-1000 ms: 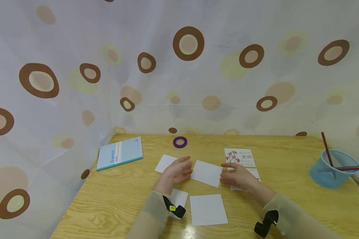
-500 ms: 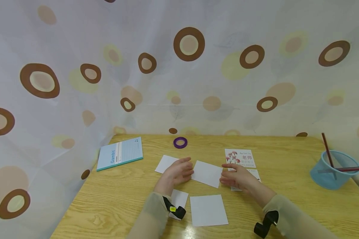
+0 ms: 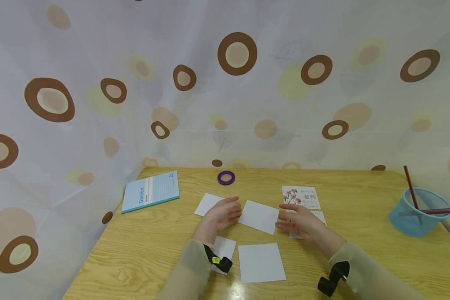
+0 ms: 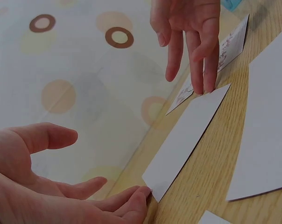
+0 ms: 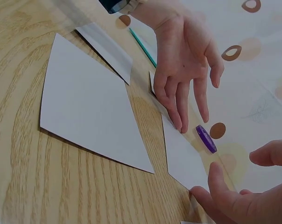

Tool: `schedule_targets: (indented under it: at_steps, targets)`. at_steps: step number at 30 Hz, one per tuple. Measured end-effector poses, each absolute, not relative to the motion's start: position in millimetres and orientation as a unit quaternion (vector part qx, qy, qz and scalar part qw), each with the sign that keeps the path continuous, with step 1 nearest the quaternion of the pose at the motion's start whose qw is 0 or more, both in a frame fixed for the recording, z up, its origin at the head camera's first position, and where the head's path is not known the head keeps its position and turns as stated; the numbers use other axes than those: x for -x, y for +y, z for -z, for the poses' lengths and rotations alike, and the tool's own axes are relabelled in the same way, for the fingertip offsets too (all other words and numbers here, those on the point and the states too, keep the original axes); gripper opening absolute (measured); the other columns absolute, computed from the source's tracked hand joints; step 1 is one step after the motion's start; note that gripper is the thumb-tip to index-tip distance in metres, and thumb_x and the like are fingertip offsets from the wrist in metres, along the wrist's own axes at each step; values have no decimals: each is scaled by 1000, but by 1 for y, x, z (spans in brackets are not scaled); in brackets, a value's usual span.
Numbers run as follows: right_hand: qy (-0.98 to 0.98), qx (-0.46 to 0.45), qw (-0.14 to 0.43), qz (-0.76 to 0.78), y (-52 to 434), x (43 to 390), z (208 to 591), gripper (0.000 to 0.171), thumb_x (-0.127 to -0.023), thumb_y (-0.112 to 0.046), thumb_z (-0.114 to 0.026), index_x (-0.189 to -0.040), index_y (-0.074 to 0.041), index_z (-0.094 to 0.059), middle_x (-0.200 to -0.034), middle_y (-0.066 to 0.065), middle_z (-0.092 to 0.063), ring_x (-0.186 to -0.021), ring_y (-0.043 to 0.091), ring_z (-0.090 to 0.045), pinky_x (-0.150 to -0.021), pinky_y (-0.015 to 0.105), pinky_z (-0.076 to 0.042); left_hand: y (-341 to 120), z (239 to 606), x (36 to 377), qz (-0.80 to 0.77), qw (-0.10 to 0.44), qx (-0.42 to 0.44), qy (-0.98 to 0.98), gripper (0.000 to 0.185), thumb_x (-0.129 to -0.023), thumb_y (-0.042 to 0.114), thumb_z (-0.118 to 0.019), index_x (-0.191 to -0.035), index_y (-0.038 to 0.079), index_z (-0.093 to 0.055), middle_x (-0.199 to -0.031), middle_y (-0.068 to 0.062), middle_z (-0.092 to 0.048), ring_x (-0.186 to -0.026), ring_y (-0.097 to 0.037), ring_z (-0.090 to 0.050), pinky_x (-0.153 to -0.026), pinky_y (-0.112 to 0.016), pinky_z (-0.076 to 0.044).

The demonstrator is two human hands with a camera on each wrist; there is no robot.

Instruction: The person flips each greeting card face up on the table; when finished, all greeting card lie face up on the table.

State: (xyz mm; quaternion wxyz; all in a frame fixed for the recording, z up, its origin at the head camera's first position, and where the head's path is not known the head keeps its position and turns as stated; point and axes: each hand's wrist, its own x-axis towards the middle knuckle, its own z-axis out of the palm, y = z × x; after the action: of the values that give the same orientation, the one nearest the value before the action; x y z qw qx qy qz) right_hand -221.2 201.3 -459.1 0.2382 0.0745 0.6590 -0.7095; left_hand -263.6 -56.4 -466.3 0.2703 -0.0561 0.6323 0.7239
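Observation:
Between my two hands a blank white card (image 3: 259,217) lies flat on the wooden table, slightly turned. The fingertips of my left hand (image 3: 223,215) are right at its left edge, fingers relaxed and thumb apart. On the other side, my right hand (image 3: 299,221) has its fingertips at the card's right edge, loosely bent and gripping nothing. Both wrist views show the fingertips of each hand at opposite ends of this card (image 4: 185,142). My left hand partly covers another white card (image 3: 207,204); my right hand overlaps a printed card (image 3: 319,216).
Nearer me lie a square white card (image 3: 261,263) and one partly under my left wrist (image 3: 225,248). A flower-printed card (image 3: 301,197) is at the back right. Beyond are a purple tape ring (image 3: 226,178), a blue notebook (image 3: 151,191) and a blue cup (image 3: 416,216) with sticks.

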Motion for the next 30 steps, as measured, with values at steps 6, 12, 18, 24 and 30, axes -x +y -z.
schedule_targets:
  at_steps: [6, 12, 18, 24, 30]
  targets:
    - [644, -84, 237, 722, 200, 223, 459, 66, -101, -5, -50, -155, 7, -13, -135, 32, -41, -95, 21, -69, -88, 30, -59, -56, 466, 264, -730, 276, 51, 624, 59, -99, 11, -52, -154, 2, -31, -104, -5, -56, -101, -22, -60, -83, -26, -45]
    - [646, -83, 239, 720, 202, 222, 457, 65, -103, -7, -48, -155, 8, -12, -121, 23, -54, -94, 19, -67, -88, 30, -59, -55, 465, 265, -730, 267, 45, 628, 60, -99, 9, -51, -154, 0, -29, -109, -8, -56, -94, -15, -55, -81, -24, -44]
    - [628, -89, 238, 735, 201, 221, 455, 66, -103, -6, -48, -155, 9, -9, -117, 21, -53, -96, 20, -66, -90, 31, -58, -55, 466, 264, -728, 273, 53, 627, 59, -99, 10, -51, -154, 2, -30, -135, -21, -49, -132, -38, -47, -98, -33, -42]
    - [622, -89, 240, 740, 201, 221, 456, 66, -102, -4, -47, -155, 9, -9, -117, 19, -52, -101, 21, -63, -94, 32, -56, -55, 468, 265, -730, 277, 59, 622, 59, -98, 10, -53, -153, 2, -32, -107, -6, -55, -110, -27, -60, -89, -28, -44]
    - [623, -79, 243, 740, 202, 221, 454, 65, -102, -6, -42, -154, 11, -7, -120, 20, -51, -106, 21, -59, -88, 25, -55, -56, 469, 266, -722, 270, 47, 636, 59, -99, 10, -51, -154, 1, -30, -130, -18, -52, -106, -21, -53, -85, -25, -42]
